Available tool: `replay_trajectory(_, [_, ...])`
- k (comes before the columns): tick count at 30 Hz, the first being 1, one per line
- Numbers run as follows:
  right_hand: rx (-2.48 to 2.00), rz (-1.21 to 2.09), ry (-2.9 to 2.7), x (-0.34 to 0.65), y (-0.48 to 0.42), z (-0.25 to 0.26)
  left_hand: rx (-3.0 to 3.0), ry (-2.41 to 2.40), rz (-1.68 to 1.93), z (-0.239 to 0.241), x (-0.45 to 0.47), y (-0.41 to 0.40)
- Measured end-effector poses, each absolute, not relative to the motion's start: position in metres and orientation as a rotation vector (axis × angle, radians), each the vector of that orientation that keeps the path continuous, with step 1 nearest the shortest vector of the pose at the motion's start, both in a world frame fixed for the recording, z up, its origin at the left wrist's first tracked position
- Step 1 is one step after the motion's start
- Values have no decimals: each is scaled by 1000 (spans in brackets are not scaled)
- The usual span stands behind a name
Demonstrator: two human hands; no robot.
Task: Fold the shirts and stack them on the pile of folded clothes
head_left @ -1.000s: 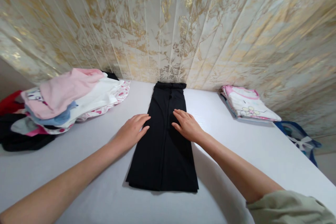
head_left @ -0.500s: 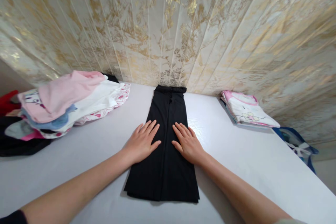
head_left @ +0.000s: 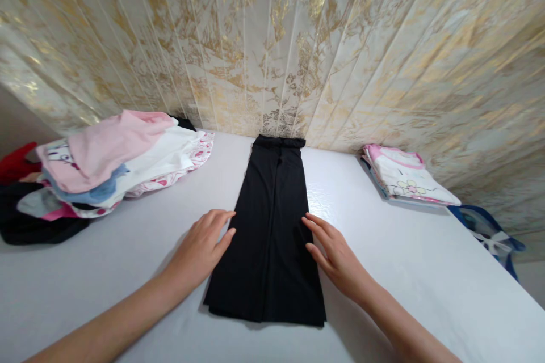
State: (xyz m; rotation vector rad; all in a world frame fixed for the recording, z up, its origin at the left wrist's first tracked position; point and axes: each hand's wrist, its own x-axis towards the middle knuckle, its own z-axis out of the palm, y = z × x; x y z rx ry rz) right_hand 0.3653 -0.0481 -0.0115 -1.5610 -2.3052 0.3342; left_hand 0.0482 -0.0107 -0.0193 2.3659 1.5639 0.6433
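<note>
Black trousers (head_left: 272, 238) lie flat in the middle of the white table, legs side by side, with the waistband toward the curtain and the wide hems toward me. At their left edge is my left hand (head_left: 203, 247), thumb and fingers apart and nothing gripped. My right hand (head_left: 334, 249) is at the opposite edge, its fingertips at the cloth and its thumb spread from the fingers. Whether the fingertips press on the fabric or only hover there, I cannot tell.
On the left of the white table (head_left: 395, 272) is a loose pile of clothes (head_left: 123, 159), pink, white and black. A folded stack of clothes (head_left: 404, 173) sits at the back right, beside a blue-edged bag-like item (head_left: 489, 235). A gold-patterned curtain (head_left: 272, 39) hangs behind.
Both hands have slid outward off the top of the trousers to their side edges, the left hand leftward and the right hand rightward. The trousers lie as before.
</note>
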Motion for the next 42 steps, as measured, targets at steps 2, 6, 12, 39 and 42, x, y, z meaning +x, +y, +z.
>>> replay_trajectory(2, [-1605,426,-2199,376,-53,-5,2227,1645,624,-15,35,-18])
replay_trajectory(6, [-1644,562,-2168,377,-72,-2,2107,1643,557,-18,28,-41])
replay_trajectory(12, [-1793,621,-2268,362,-96,-6,2252,1620,458,-23,39,-62])
replay_trajectory(39, [-1600,738,-2403,345,-78,53,2422,1505,443,24,60,-39])
replay_trajectory(42, [-1494,473,-2448,317,-24,50,2571,1423,519,14,83,2])
